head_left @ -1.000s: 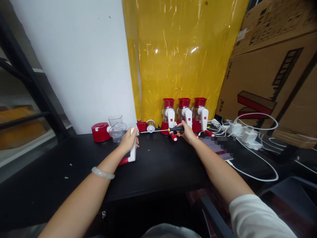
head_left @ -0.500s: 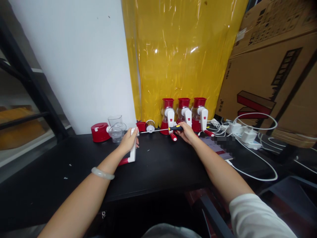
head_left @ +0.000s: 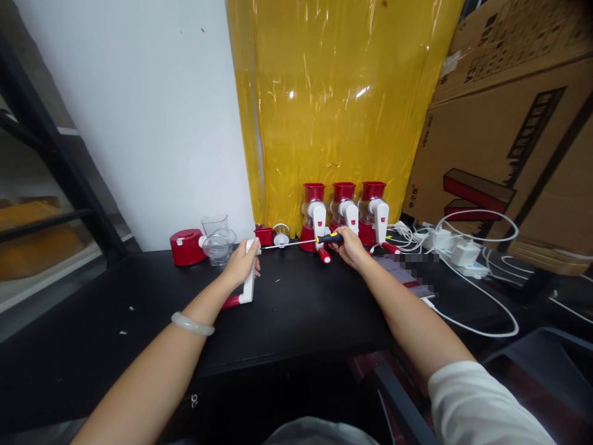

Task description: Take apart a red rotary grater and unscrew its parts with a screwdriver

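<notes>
left hand [head_left: 239,264] wraps white crank handle [head_left: 250,281] at centre of black table [head_left: 296,315]; right hand [head_left: 351,246] clenched on screwdriver [head_left: 309,241], shaft level, tip pointing left at handle top; three red-and-white grinders [head_left: 345,213] lined up along far edge, just beyond right hand

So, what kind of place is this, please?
Probably a small assembly or storage corner, not a kitchen: three identical red and white hand-crank grinders lined up on a black workbench, big cardboard cartons stacked beside it, and a screwdriver in the right hand.
</notes>
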`<state>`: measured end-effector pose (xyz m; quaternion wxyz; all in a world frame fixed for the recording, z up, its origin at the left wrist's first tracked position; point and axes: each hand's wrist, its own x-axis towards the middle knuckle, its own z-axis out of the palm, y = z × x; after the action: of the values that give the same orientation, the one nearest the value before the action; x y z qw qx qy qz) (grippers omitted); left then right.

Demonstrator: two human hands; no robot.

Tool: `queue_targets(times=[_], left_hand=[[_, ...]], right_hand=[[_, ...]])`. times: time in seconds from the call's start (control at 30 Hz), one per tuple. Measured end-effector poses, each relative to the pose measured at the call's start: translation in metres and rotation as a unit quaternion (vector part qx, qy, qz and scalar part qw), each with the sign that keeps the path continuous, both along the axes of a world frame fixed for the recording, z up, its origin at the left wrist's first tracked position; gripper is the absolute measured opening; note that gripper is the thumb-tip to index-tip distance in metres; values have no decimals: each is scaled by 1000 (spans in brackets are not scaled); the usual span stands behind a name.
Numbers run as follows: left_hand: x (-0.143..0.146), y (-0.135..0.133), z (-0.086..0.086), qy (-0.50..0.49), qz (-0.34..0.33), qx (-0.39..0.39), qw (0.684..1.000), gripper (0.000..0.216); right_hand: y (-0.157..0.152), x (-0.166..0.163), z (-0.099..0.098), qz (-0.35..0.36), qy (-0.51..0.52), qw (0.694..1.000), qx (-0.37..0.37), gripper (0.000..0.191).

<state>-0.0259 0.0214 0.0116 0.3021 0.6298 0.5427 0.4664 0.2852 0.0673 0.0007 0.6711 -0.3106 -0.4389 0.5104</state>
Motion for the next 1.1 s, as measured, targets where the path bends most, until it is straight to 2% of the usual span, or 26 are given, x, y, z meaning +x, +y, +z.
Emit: queue_targets(times=[0.23, 0.5, 0.7, 0.83, 0.93, 1.1], left_hand=[[2, -3, 3, 4, 4, -3, 1000, 49], [0, 2, -3, 0, 0, -5, 1000, 50], [0, 1, -1, -10, -1, -5, 1000, 53], [0, 2, -2, -11, 2, -4, 1000, 52], [-1, 3, -2, -14, 2, -4, 1000, 52], [0, 1, -1, -15, 2, -1, 1000, 51]], right_hand=[[-4, -1, 3, 9, 8, 1000, -3, 23], [-8, -1, 7, 25, 49, 998, -32, 18], [-7, 0, 7, 40, 29, 998, -42, 39], [-6, 2, 5, 18, -23, 999, -35, 47], [-5, 3, 2, 9, -54, 998, -34, 42], [-6, 2, 4, 15, -21, 999, -29, 28]])
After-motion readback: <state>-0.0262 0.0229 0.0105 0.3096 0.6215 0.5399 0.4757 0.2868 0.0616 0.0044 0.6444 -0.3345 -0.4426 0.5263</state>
